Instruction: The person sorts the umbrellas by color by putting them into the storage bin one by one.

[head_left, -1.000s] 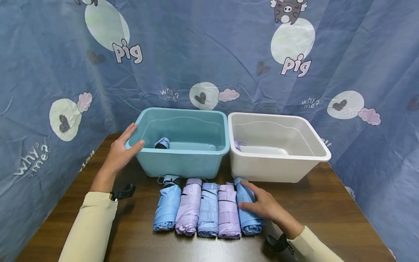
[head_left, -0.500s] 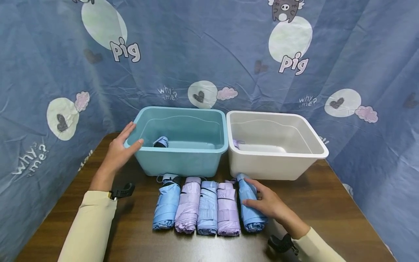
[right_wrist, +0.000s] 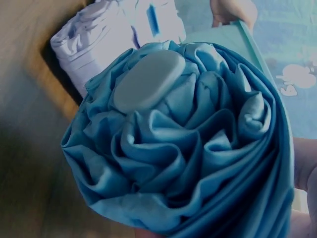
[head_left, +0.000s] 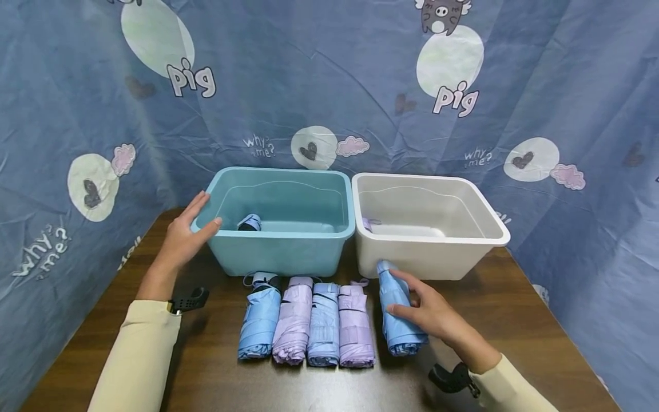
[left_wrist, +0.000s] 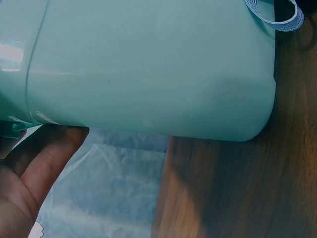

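Observation:
In the head view my right hand (head_left: 429, 309) grips a folded light-blue umbrella (head_left: 396, 320) by its side, thumb and fingers around the fabric. It stands apart from the row, its handle end close to the white bin's front wall. The right wrist view shows the umbrella's bunched folds (right_wrist: 163, 144) and a smooth oval cap (right_wrist: 148, 82) up close. My left hand (head_left: 182, 234) rests on the left corner of the teal bin (head_left: 275, 252), fingers extended along the rim and thumb over the front edge. The left wrist view shows its fingers (left_wrist: 54, 163) against the bin's wall.
Several folded umbrellas, such as a blue one (head_left: 259, 323) and a lilac one (head_left: 356, 332), lie side by side before the bins. A blue umbrella end (head_left: 250, 222) shows in the teal bin, a lilac piece (head_left: 367, 224) in the white bin (head_left: 427, 257). A printed curtain (head_left: 329, 86) hangs behind.
My right hand has drawn the light-blue umbrella rightward and slightly up, away from the lilac one beside it. The left hand stays on the teal bin's rim.

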